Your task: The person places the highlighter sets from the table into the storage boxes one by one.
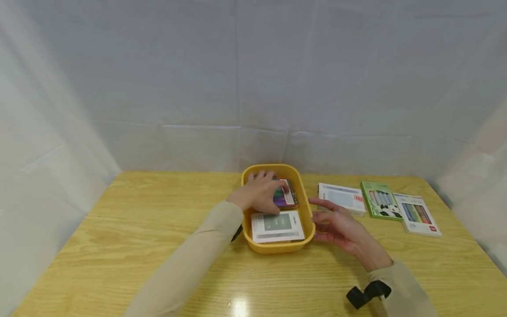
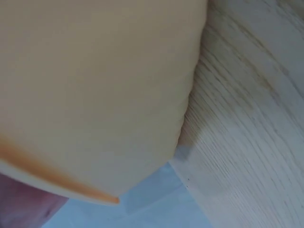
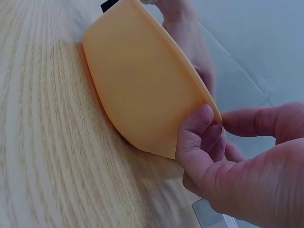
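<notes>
A yellow plastic basket (image 1: 277, 248) stands near the middle of the table. My left hand (image 1: 259, 193) reaches over its left side, fingers spread above a dark purple box (image 1: 293, 199) lying in the back half. The hand hides much of that box. A white box with a grey-green panel (image 1: 277, 228) lies flat in the front half. At the right side, my right hand (image 1: 336, 224) holds the basket's rim. In the right wrist view, the thumb and fingers of the right hand (image 3: 242, 166) pinch the rim of the basket (image 3: 137, 80) from both sides.
Right of the basket lie a white box with a pale blue panel (image 1: 341, 198), a green panda box with pastel sticks (image 1: 380, 200) and a white box with coloured sticks (image 1: 417, 214). The wooden table (image 1: 158, 229) ends at a white sheet (image 1: 178, 147) behind.
</notes>
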